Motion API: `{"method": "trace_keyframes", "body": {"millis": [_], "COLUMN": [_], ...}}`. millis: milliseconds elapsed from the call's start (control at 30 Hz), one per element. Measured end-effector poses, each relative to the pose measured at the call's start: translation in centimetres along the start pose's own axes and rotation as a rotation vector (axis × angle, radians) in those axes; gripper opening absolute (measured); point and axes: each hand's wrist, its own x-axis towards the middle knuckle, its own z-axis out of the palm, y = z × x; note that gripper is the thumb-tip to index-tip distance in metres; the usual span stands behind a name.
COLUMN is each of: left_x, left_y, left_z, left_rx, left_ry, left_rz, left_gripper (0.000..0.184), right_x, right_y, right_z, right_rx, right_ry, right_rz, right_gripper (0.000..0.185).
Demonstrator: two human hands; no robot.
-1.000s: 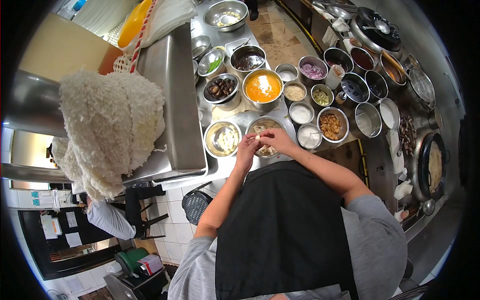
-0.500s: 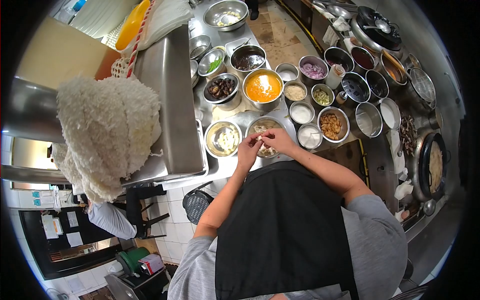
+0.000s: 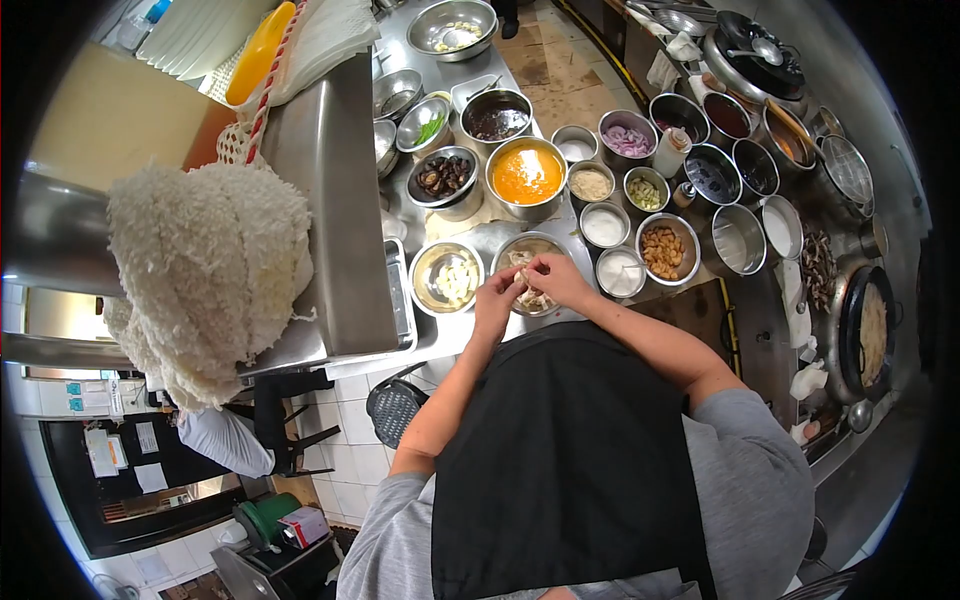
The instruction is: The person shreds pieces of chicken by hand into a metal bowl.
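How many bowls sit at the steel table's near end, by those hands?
2: one bowl of pale pieces, at left; the other bowl, beneath the left hand and right hand, partly covered. Others may hide behind the steel shelf.

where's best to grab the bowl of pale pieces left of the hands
The bowl is likely best held by its near rim, coming in over the front edge of the counter. That round rim faces bare metal, while a second bowl sits close on its right and a tray on its left.

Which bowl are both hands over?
The right bowl of the near pair: the left hand and right hand meet above it. The left bowl, holding pale pieces, has neither above it.
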Motion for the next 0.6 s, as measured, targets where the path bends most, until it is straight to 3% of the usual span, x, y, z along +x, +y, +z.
{"method": "trace_keyframes", "body": {"millis": [133,333,500,600], "left_x": [0.3,0.4,0.4,0.6], "left_y": [-1.0,-1.6,-1.4,-1.5], "left_z": [-0.7,-1.1,-1.0,-1.1], "left_rx": [-0.342,-0.522,-0.337,-0.169], "left_ry": [-0.008,-0.004,0.018,0.002], "left_rz": [-0.098,-0.147,-0.163,-0.185], "left_gripper": [0.030,0.030,0.027,0.024], "right_x": [0.0,0.0,0.2,0.2], "right_y": [0.6,0.2,0.4,-0.2], "right_z": [-0.2,-0.3,-0.4,-0.5], "right_rx": [-0.009,-0.098,-0.170,-0.036], "right_ry": [0.079,0.163,0.229,0.277], "right_rz": [-0.026,-0.027,-0.079,-0.068], "right_gripper": [0.014,0.014,0.014,0.015]}}
